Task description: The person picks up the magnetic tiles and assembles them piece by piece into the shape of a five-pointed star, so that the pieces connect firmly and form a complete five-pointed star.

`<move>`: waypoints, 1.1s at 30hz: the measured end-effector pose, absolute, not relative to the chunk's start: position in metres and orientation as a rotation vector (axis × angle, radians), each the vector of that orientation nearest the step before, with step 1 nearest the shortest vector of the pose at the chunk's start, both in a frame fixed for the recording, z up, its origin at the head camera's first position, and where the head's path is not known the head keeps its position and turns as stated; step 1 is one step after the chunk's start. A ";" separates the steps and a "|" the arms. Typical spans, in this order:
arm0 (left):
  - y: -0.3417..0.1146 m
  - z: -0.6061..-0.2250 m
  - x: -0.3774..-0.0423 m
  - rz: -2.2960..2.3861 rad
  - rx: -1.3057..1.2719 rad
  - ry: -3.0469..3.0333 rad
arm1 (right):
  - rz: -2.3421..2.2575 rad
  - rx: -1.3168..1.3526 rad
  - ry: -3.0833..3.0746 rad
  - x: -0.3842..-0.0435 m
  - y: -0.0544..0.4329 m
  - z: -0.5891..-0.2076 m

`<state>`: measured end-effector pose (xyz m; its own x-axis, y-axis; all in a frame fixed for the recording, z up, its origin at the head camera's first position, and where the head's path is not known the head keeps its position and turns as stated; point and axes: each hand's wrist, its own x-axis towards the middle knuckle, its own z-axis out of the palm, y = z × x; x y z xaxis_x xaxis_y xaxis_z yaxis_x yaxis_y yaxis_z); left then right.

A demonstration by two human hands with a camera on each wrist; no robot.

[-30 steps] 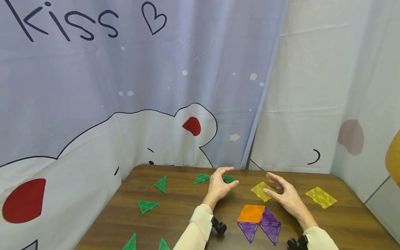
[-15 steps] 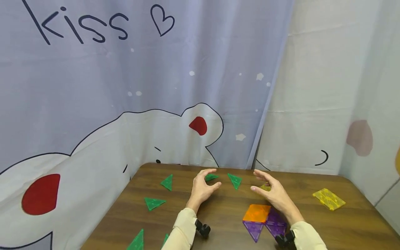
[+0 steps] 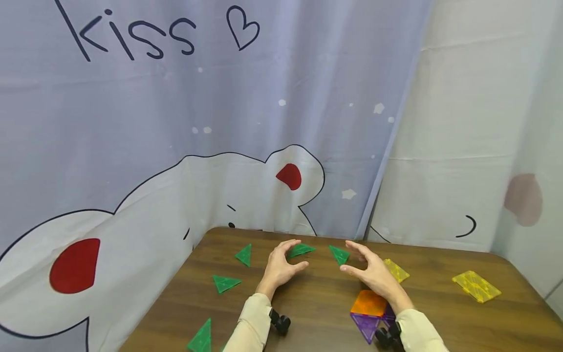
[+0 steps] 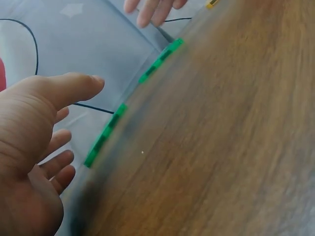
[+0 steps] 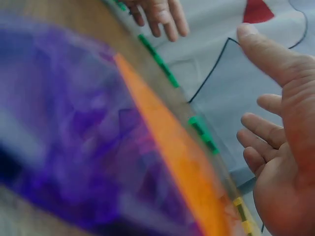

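Observation:
My left hand [image 3: 281,266] hovers over the back of the table, thumb and fingers spread in a loose C, holding nothing. A green triangular tile [image 3: 301,250] lies right behind its fingertips. Opposite it, my right hand [image 3: 374,271] is held the same way, palm facing the left one and nothing in its grasp. Another green triangle [image 3: 339,254] lies by the right fingertips. Under the right wrist sits an orange square tile [image 3: 368,303] joined to purple triangles [image 3: 366,326], partly covered by the arm. These fill much of the right wrist view.
More green triangles lie at left, one near the back edge [image 3: 244,255], one farther forward [image 3: 226,283], one near the front [image 3: 201,336]. Yellow tiles [image 3: 397,270] lie right of my right hand, with a yellow diamond shape [image 3: 477,286] farther right. A printed curtain [image 3: 246,107] hangs behind the table.
Both hands have moved left relative to the tiles, staying apart and empty. The right hand has passed from the yellow tiles toward the back green triangle. The head view has turned slightly left.

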<state>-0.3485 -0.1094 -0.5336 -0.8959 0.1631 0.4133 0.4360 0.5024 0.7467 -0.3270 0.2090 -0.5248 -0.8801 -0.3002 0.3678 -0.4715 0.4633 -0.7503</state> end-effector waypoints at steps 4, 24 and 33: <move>-0.111 -0.538 -0.350 -1.357 -0.531 -2.498 | 1.332 0.667 -2.592 -0.328 0.207 -0.531; -0.110 -0.546 -0.353 -1.234 -0.531 -2.470 | 1.154 0.673 -2.644 -0.332 0.210 -0.539; -0.108 -0.543 -0.351 -1.207 -0.499 -2.614 | 1.131 0.648 -2.680 -0.331 0.209 -0.540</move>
